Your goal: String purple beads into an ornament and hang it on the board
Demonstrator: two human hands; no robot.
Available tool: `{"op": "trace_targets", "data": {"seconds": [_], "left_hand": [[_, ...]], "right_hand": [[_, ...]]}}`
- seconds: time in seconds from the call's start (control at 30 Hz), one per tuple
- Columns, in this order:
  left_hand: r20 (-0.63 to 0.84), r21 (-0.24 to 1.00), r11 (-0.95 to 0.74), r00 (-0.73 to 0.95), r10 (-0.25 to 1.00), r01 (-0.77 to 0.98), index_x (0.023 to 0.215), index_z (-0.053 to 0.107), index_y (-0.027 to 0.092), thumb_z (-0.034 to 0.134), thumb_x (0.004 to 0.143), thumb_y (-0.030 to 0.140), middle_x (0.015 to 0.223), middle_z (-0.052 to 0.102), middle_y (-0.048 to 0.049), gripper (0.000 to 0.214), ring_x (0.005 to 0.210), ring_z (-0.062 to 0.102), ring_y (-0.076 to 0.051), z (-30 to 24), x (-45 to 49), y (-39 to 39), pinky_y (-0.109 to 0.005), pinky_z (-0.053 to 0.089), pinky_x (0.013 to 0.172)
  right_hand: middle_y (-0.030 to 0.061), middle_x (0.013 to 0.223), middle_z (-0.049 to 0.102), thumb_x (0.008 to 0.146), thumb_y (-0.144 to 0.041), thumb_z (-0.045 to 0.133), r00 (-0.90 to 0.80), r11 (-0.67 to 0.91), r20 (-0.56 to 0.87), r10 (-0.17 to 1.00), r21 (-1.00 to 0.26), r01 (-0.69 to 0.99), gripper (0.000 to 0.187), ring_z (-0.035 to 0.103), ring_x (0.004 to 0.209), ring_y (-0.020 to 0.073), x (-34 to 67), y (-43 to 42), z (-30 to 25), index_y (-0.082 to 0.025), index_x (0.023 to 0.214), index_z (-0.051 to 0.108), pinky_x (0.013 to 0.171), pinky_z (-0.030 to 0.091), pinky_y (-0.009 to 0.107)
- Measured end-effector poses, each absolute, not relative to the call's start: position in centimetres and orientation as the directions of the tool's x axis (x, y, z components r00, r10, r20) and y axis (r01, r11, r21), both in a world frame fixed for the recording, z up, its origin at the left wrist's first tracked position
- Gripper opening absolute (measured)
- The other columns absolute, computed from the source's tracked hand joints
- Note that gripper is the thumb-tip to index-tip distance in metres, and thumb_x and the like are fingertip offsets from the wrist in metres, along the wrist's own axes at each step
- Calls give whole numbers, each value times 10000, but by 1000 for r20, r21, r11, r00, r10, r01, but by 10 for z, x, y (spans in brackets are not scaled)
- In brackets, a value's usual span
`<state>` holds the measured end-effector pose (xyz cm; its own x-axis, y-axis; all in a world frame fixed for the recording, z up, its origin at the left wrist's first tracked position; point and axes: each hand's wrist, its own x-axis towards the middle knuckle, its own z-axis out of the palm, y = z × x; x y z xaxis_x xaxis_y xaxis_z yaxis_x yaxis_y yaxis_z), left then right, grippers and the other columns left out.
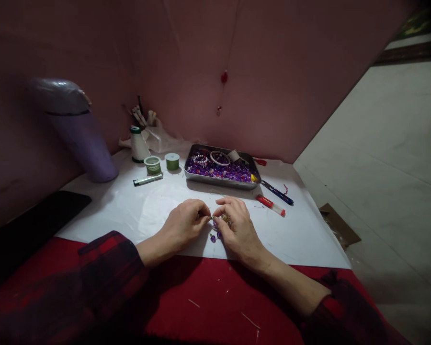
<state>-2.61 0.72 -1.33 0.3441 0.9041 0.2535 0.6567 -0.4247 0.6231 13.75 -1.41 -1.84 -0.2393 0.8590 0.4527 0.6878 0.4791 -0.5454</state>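
Note:
My left hand [185, 222] and my right hand [237, 224] meet over the white sheet [136, 211], fingertips pinched together. Between them is a small greenish-gold beaded piece [219, 219], partly hidden by the fingers. Both hands grip it; I cannot make out which part each holds. A few loose purple beads [215, 236] lie on the sheet just under my hands. Behind them stands a metal tray [194, 175] filled with purple beads, with a white ring and a bead bracelet on top.
Two green thread spools [162, 163], a white spool [138, 143] and a lighter [147, 180] sit at the back left. A purple flask [82, 132] stands left. A red-capped tool [270, 205] and a blue pen [278, 193] lie right of the tray. The table edge drops off at right.

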Motion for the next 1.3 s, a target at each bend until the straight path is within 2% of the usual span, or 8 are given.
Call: {"op": "trace_targets", "data": {"seconds": [0.33, 0.57, 1.1, 1.3], "left_hand": [[165, 685, -322, 292, 942, 653, 701, 623, 164, 531, 722, 141, 679, 616, -18, 97, 712, 520, -159, -5, -25, 6, -283, 396, 659], [96, 768, -229, 246, 965, 598, 653, 608, 156, 506, 712, 162, 648, 617, -20, 118, 613, 520, -130, -3, -24, 5, -257, 398, 597], [94, 793, -215, 235, 967, 570, 666, 596, 146, 523, 695, 154, 626, 599, -10, 79, 558, 501, -108, -2, -24, 7, -238, 393, 550], [130, 816, -276, 304, 944, 508, 796, 604, 153, 531, 672, 112, 735, 622, -20, 149, 677, 537, -130, -10, -25, 7, -260, 426, 631]], "right_hand": [[63, 1084, 562, 776, -115, 550, -241, 470, 443, 863, -535, 702, 104, 452, 1094, 240, 138, -13, -19, -211, 777, 590, 908, 365, 431], [77, 1095, 564, 791, -139, 551, -234, 476, 458, 858, -535, 697, 105, 454, 1097, 251, 138, -13, -21, -216, 826, 614, 910, 373, 447], [80, 1112, 557, 790, -165, 584, -270, 486, 449, 852, -483, 728, 47, 438, 1120, 248, 138, -12, -21, -199, 768, 609, 935, 356, 439], [77, 1120, 557, 793, -153, 567, -276, 498, 461, 844, -479, 723, 65, 429, 1136, 247, 138, -12, -20, -197, 750, 589, 939, 351, 438]]}}
